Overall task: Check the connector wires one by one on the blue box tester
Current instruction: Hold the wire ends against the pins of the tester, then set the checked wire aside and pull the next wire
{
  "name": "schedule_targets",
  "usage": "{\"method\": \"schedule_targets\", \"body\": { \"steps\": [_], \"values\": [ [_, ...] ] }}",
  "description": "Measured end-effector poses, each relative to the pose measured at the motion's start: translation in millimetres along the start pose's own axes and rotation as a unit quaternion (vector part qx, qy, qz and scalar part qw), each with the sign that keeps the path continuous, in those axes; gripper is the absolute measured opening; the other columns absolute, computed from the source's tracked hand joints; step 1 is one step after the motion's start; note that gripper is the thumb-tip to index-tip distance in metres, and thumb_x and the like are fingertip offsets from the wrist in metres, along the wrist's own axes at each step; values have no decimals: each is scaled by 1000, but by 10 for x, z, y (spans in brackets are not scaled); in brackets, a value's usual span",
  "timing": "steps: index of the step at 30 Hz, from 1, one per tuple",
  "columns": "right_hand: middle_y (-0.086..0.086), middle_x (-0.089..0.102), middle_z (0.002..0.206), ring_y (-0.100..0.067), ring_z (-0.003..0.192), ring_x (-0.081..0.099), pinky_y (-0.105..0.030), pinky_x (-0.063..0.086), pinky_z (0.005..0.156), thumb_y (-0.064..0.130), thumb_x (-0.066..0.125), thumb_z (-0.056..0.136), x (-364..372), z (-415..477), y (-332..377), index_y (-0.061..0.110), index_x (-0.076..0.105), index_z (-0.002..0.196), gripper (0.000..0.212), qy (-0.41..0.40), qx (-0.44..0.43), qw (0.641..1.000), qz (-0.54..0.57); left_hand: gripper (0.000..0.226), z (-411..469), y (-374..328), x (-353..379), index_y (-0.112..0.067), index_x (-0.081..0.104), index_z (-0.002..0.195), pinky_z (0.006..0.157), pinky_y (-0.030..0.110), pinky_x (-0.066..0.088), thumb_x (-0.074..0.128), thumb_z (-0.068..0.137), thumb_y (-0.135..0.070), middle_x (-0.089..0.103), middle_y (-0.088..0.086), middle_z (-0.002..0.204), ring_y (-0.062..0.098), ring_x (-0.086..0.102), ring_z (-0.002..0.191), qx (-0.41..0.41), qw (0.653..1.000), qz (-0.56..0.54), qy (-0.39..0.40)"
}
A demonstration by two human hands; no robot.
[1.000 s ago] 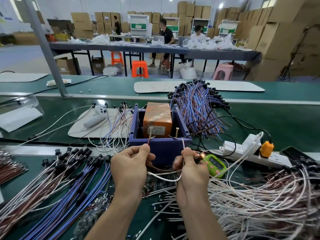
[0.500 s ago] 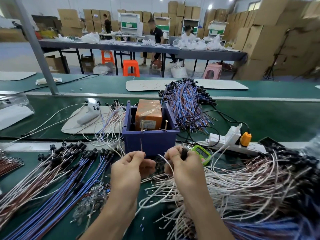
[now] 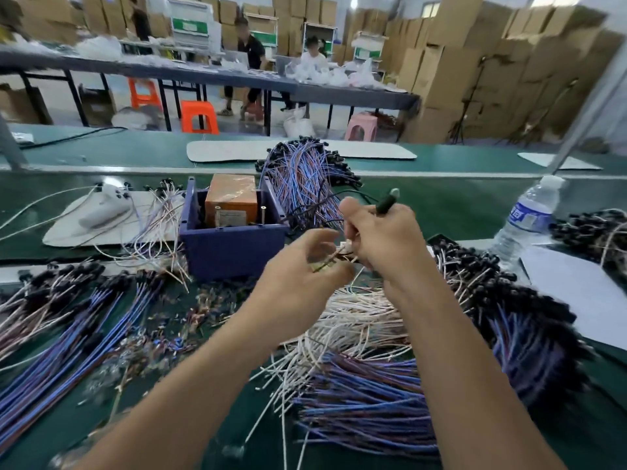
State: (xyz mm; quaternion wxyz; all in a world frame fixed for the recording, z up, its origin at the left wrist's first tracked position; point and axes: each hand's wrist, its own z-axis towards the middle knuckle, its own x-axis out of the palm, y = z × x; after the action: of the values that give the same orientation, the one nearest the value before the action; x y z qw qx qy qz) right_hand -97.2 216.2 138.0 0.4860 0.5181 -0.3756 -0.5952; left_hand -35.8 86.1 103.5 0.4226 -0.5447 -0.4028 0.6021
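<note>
Two grips: my left hand (image 3: 298, 283) pinches thin wire ends (image 3: 327, 263), my right hand (image 3: 385, 242) clamps a dark cylindrical connector (image 3: 387, 201); the label (image 3: 232, 217) in the blue box (image 3: 234, 247) beyond is unreadable.

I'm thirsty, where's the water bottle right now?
In the head view, the water bottle stands on the right, past the right hand, next to the white sheet.
</note>
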Motion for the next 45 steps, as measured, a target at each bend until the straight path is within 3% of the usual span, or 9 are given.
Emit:
{"method": "schedule_targets", "body": {
  "steps": [5, 12, 16, 18, 21, 26, 31, 40, 45],
  "values": [
    [-5, 65, 59, -12, 49, 56, -21, 49, 47, 11, 65, 95, -482, 62, -127, 12, 72, 67, 29, 30, 126, 950, 285, 19, 121, 99, 107, -26, 77, 95, 58, 30, 44, 62, 101, -16, 71, -1, 63, 16, 50, 57, -10, 998, -55, 16],
    [-4, 61, 56, -10, 48, 55, -21, 42, 43, 16, 55, 103, -985, 150, -663, 4, 67, 81, 28, -77, 156, 927, 331, 28, 82, 78, -65, -40, 82, 84, 48, 16, 38, 66, 99, -22, 71, -4, 63, 6, 44, 48, -21, 1000, 1, -15],
    [-1, 58, 50, -11, 42, 48, -23, 36, 39, 22, 60, 103, -1158, 205, -874, 8, 68, 76, 32, -174, 135, 959, 181, 29, 28, -34, -165, -45, 82, 86, 68, 28, 43, 69, 97, -22, 73, -2, 68, 7, 54, 61, -1, 999, -38, 7],
    [-4, 61, 52, -20, 47, 56, -31, 42, 46, 29, 56, 103, -1221, 254, -936, 7, 65, 68, 42, -248, 101, 963, -37, 27, 38, -25, -208, -49, 81, 86, 65, 32, 40, 71, 95, -25, 75, -3, 69, 18, 49, 62, 4, 1000, -8, -11],
    [-9, 62, 64, -34, 67, 61, -37, 45, 62, 40, 51, 101, -1240, 300, -939, 8, 66, 70, 46, -284, 37, 885, -367, 26, 67, 36, -274, -56, 77, 91, 54, 24, 36, 71, 94, -31, 73, -9, 65, 16, 42, 53, 13, 998, 46, -29],
    [-16, 68, 88, -36, 84, 65, -34, 38, 67, 23, 56, 93, -1184, 409, -868, 12, 66, 86, 16, -196, 59, 779, -592, 33, 207, 228, -24, -51, 80, 86, 42, 15, 40, 70, 95, -21, 70, -23, 74, 8, 52, 42, 31, 980, 195, -35],
    [-10, 71, 110, -31, 102, 67, -33, 37, 70, 19, 51, 90, -1253, 552, -904, 14, 69, 108, 26, -119, 99, 735, -660, 21, 383, 464, 322, -40, 81, 104, 95, 34, 49, 73, 94, -23, 73, -14, 103, 10, 57, 103, 156, 926, 343, 14],
    [-7, 71, 93, -28, 75, 53, -33, 35, 65, 28, 57, 89, -1303, 649, -916, 19, 65, 86, 12, -110, 69, 725, -676, 19, 471, 667, 550, -37, 81, 102, 81, 27, 41, 84, 83, -36, 65, -13, 104, 11, 58, 94, 100, 947, 305, -19],
    [1, 36, 52, -21, 50, 36, -33, 29, 60, 27, 56, 93, -1134, 446, -830, 18, 40, 57, 40, -164, -9, 734, -659, 9, 427, 611, 403, -45, 79, 95, 81, 28, 43, 80, 86, -42, 58, -29, 98, -2, 56, 87, 55, 970, 229, -59]
  ]
}}
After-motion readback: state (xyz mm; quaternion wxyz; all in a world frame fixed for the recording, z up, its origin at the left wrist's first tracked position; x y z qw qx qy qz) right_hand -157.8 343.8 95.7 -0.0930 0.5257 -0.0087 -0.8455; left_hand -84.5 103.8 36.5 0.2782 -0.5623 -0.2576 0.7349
